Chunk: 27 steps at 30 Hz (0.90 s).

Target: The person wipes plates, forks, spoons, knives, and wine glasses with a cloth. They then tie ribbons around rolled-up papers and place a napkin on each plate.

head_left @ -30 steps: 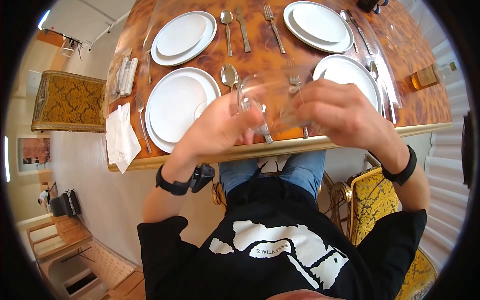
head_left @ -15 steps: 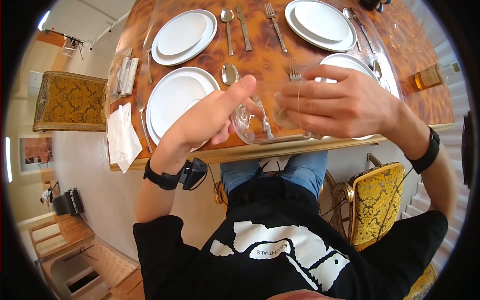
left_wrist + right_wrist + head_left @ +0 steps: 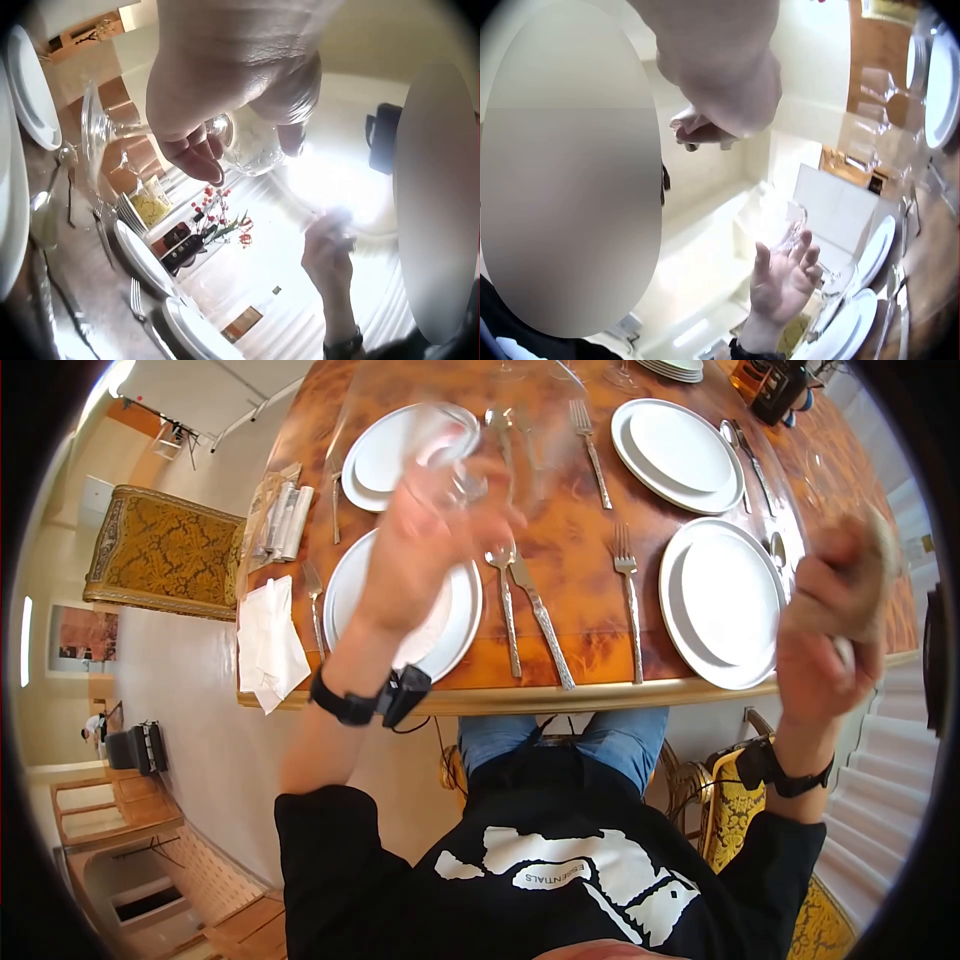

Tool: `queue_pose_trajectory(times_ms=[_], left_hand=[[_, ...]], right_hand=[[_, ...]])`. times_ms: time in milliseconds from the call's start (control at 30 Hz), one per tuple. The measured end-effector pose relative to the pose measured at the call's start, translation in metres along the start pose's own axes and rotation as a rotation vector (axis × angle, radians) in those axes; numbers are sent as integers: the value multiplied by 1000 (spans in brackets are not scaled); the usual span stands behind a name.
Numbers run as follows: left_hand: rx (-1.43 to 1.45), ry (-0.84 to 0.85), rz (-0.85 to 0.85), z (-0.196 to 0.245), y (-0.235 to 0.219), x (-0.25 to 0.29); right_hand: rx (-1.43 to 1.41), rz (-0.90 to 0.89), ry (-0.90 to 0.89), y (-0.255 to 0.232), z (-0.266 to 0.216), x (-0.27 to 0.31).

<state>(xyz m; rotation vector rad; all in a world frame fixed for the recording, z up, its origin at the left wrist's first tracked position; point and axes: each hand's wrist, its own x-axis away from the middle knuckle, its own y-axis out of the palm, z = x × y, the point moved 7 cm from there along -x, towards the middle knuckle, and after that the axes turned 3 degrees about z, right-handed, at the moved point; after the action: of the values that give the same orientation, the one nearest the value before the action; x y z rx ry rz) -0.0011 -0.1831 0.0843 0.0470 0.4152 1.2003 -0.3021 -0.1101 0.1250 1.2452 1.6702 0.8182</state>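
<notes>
My left hand is raised over the near left plates and holds a clear wine glass, blurred in the head view. In the left wrist view thumb and fingers close around the glass where bowl meets stem, and its round foot points out to the left. My right hand is lifted at the table's right side, fingers curled. A small pale, crumpled thing shows at its fingers in the right wrist view; I cannot tell what it is. The near left plates lie under my left hand.
Stacked white plates stand at the near right, with a fork, a knife and a spoon between settings. White napkins hang at the left edge. Dark bottles and more stemmed glasses stand farther back.
My hands were together around the glass over the near edge. They have parted: the left went forward with the glass, the right moved out to the right. The head view has shifted.
</notes>
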Motion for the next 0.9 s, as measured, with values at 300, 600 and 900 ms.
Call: queue_pose_trajectory(times_ms=[300,600,900], left_hand=[[233,-65,299,16,-140,-174],[11,-172,508,-75,-201,-289],[9,-162,555,-129,-233,-325]], right_hand=[[403,124,-312,-115,-110,95],[739,775,-594,-166,-158,202],[651,705,-444,-183,-150,180]])
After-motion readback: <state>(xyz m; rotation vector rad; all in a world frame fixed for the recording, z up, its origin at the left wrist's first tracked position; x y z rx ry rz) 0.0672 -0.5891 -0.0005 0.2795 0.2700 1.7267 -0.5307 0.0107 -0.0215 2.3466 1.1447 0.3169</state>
